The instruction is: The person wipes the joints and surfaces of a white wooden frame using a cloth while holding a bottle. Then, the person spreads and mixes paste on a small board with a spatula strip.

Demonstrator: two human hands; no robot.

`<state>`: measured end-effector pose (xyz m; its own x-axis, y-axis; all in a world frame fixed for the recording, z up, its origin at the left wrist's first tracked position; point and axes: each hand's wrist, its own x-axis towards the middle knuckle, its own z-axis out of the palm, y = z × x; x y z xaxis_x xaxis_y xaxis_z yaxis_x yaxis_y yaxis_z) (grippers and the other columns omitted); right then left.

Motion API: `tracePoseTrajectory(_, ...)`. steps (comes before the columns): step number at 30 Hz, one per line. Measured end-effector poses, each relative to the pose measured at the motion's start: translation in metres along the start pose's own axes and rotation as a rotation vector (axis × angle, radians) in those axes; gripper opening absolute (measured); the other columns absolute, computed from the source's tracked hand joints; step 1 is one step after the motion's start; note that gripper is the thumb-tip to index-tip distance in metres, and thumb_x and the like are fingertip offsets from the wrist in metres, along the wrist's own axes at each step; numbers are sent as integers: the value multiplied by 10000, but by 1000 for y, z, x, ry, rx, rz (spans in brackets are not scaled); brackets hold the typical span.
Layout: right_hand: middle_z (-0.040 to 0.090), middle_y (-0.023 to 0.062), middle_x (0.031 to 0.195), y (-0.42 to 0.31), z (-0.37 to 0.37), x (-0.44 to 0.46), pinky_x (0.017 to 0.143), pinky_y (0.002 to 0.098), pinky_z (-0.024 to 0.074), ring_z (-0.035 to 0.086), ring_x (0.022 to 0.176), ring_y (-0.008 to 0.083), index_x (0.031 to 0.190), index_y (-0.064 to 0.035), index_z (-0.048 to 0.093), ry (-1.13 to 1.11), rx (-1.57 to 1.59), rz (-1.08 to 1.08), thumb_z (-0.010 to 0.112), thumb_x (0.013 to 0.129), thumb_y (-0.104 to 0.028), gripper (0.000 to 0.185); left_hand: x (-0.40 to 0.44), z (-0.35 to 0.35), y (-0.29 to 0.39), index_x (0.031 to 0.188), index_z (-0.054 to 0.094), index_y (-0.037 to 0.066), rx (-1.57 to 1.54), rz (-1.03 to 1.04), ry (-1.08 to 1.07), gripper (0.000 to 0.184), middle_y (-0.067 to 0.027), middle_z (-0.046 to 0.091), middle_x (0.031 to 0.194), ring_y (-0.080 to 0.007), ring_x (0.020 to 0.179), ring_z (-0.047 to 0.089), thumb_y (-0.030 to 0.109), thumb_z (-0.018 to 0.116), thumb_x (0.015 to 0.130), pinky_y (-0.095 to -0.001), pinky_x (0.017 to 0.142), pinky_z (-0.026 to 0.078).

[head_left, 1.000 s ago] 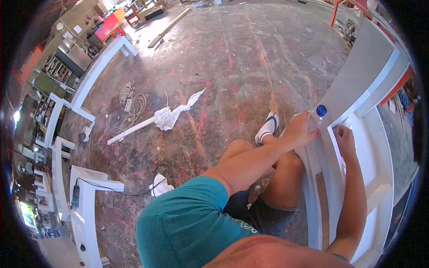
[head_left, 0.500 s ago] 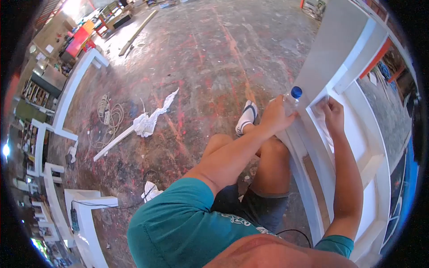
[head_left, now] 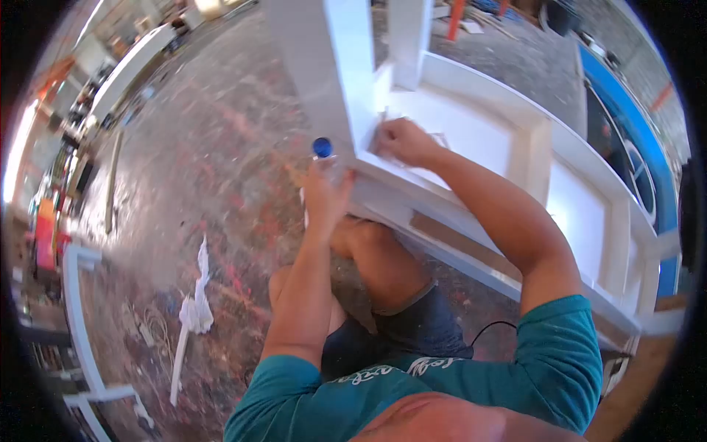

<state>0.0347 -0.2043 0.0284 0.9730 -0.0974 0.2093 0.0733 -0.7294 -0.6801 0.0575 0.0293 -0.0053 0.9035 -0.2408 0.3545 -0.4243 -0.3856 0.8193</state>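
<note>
My left hand (head_left: 325,197) is wrapped round a clear plastic bottle (head_left: 333,163) with a blue cap (head_left: 322,147); most of the bottle is behind my fingers. It stands close to the outer face of a white-painted wooden frame (head_left: 434,195). My right hand (head_left: 403,141) is closed and blurred at the frame's inside corner, beside the upright white panel (head_left: 313,66). A small piece of something shows at its fingers, too smeared to name.
On the floor lie a white rag (head_left: 196,313) on a white strip of wood (head_left: 179,365) and a coiled cord (head_left: 153,325). More white frames (head_left: 81,324) stand at the left. A long wooden bar (head_left: 114,180) lies farther off. A blue-edged piece (head_left: 611,96) is beyond the frame.
My view has swung to the right, so the frame and both hands appear farther left. The bottle is still in my left hand; my right hand remains at the frame's corner.
</note>
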Motion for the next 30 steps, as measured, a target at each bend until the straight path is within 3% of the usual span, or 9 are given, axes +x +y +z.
tracePoseTrajectory(1,636,137,700,1,1,-1,667,398,483,586,679,168,901,9,694,-54,-141,-42,654,876,-151,166,1,-1,2,1236,613,-12,-20,13,-14,547,-204,702,1140,-406,1078,672,310,825,848,-463,942,520)
tracePoseTrajectory(4,648,152,712,-11,-10,-4,651,394,481,570,646,174,943,20,702,10,75,8,678,856,-160,201,3,6,-19,1266,610,-19,154,144,2,569,-209,702,1166,-399,1107,671,314,818,854,-457,954,516)
tracePoseTrajectory(7,653,146,716,-24,-16,-5,648,381,482,573,654,160,964,15,710,126,312,8,676,852,-153,205,3,5,-12,1264,614,-22,27,50,-24,573,-216,694,1201,-393,1131,665,321,819,853,-455,967,508)
tracePoseTrajectory(12,695,226,811,-2,-2,-2,669,432,491,603,652,298,919,22,686,-98,-133,13,638,853,-171,210,3,3,-6,1256,615,-28,-2,1,-63,577,-230,679,1226,-397,1152,652,329,821,852,-465,988,492)
tracePoseTrajectory(18,668,174,757,-23,-14,-4,673,423,489,587,653,233,938,17,696,133,313,9,672,849,-209,244,3,3,-10,1261,612,-45,59,27,-51,584,-245,675,1207,-400,1160,644,309,825,848,-459,995,489)
tracePoseTrajectory(21,689,230,780,-15,-6,-4,711,448,518,658,714,320,851,25,679,75,196,78,666,815,-197,225,2,6,-9,1256,614,-47,83,30,-17,578,-243,683,1176,-401,1135,652,296,827,843,-456,989,496)
tracePoseTrajectory(24,710,209,800,-11,-7,-4,732,439,537,673,732,290,879,18,702,-70,35,40,660,841,-183,208,0,5,-6,1233,608,-45,58,82,32,562,-240,695,1141,-411,1097,668,286,825,835,-463,963,512)
tracePoseTrajectory(26,741,198,882,-9,-9,1,767,399,542,692,774,242,1035,4,736,73,153,-21,666,891,-153,225,1,1,-7,1213,599,-39,73,101,35,549,-241,703,1119,-422,1071,678,284,824,830,-471,939,523)
tracePoseTrajectory(30,724,140,842,-13,-1,-1,752,359,527,648,780,152,1060,33,723,33,357,49,671,906,-119,223,2,2,-11,1185,576,-28,-4,28,15,544,-260,709,1090,-449,1045,685,291,827,822,-492,902,533)
